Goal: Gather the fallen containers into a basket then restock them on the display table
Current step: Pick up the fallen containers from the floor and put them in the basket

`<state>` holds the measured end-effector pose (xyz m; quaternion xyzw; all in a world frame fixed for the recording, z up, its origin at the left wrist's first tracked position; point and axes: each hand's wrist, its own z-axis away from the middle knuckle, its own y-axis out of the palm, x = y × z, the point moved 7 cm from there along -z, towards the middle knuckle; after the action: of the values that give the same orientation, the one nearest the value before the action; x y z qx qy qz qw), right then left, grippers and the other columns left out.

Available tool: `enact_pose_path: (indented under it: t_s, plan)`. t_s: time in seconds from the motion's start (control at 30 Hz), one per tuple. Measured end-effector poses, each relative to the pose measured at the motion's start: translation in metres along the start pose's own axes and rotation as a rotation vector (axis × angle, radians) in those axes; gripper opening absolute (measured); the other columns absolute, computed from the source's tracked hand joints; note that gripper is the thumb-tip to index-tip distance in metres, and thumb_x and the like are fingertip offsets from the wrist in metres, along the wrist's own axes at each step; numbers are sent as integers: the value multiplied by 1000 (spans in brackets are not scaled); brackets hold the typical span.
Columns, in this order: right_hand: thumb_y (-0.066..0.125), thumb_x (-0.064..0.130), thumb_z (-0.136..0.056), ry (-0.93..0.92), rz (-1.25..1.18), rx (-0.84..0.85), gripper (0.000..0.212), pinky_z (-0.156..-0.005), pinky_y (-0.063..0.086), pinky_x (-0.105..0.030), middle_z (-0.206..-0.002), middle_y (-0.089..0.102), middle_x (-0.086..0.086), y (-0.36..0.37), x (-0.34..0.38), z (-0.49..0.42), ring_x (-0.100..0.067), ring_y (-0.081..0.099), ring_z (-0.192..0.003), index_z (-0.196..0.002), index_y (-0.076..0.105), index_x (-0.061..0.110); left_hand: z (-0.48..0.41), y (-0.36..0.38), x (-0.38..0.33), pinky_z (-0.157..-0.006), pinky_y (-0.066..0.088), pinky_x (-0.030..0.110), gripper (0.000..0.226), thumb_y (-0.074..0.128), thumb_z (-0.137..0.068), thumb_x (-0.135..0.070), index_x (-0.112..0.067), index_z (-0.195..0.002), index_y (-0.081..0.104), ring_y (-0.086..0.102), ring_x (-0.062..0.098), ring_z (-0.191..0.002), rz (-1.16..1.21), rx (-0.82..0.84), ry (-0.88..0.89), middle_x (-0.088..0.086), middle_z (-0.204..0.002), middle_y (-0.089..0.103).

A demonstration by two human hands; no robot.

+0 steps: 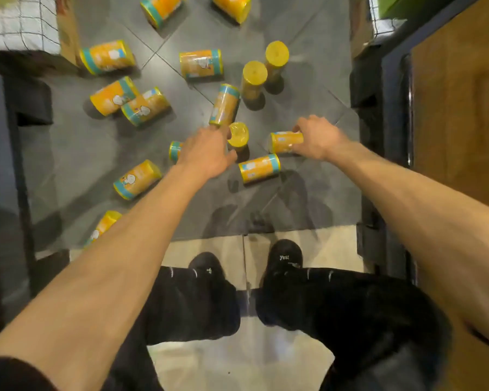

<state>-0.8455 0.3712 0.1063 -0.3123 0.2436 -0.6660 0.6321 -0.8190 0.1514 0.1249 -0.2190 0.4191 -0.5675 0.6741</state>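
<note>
Yellow cans (201, 63) litter the grey floor (308, 193); right hand (319, 139) has its grip clamped round one can (284, 142); left hand (206, 153) grip: cannot tell.

Yellow containers (201, 64) with teal bands lie scattered over the grey floor (189, 117) from ten to one o'clock, most on their sides; three stand upright, lids toward you.

dark grey floor tiles (294, 38) far, pale beige tiles (226, 249) near; wooden panel (458, 122) right, dark frame (20, 153) left, wire mesh (17, 21) far left.
</note>
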Motion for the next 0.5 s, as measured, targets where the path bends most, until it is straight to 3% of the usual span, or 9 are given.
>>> enact_pose_path:
  t_s: [0.17,0.4,0.5]
  plan:
    - [61,29,-90,-50,45,-30,49,-96,45,-45,-131,49,-20,48,-13,-79,-39,47,-122,-134,50,11,-65,62,24,-86,49,48,45,61,-87,-32,-13,-128,55,55,40,-113,19,-60,34,18,-123,59]
    - [64,30,-88,-148,69,-35,53,-98,43,-37,-135,53,-15,78,-19,-147,-33,51,-123,-136,51,16,-121,91,35,-83,47,47,57,63,-87,-43,-11,-132,47,54,41,-111,1,-187,39,20,-123,56]
    - [72,35,-86,-147,40,26,56,-101,45,-38,-137,54,-9,94,-25,-166,-30,51,-124,-136,51,20,-133,103,28,-91,47,50,65,67,-86,-44,-12,-138,41,50,41,-117,1,-209,81,19,-131,51]
